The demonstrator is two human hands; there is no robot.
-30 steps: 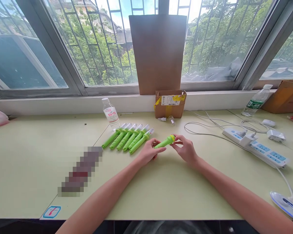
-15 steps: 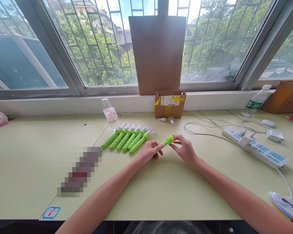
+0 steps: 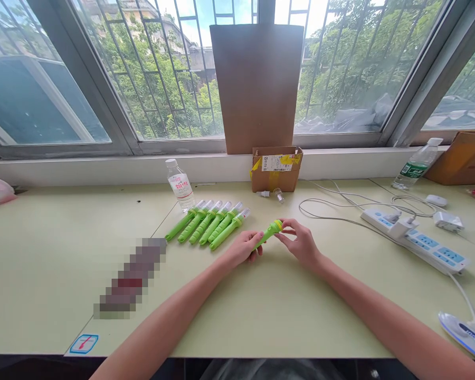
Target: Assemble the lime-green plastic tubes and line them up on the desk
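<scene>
A green torch-shaped stick (image 3: pixel 268 233) with a yellow band at its top end slants up to the right between my hands. My left hand (image 3: pixel 245 246) is closed round its lower body. At the upper end, the thumb and fingers of my right hand (image 3: pixel 300 243) pinch the yellow band. Just left of my left hand lie several similar green sticks (image 3: pixel 208 226) side by side, each with a clear tip. A loose clear cap (image 3: pixel 279 196) and a small white-and-clear piece (image 3: pixel 263 193) lie beyond my hands.
A cardboard box (image 3: pixel 277 179) stands at the back, below a brown board (image 3: pixel 257 89). One water bottle (image 3: pixel 181 186) is behind the sticks; another bottle (image 3: pixel 416 166) stands back right. A power strip (image 3: pixel 415 241) and cables (image 3: pixel 332 202) occupy the right side. A blurred patch (image 3: pixel 132 279) lies left.
My left hand has shifted slightly down along the green stick, so more of its body shows. My right hand stays at the yellow band.
</scene>
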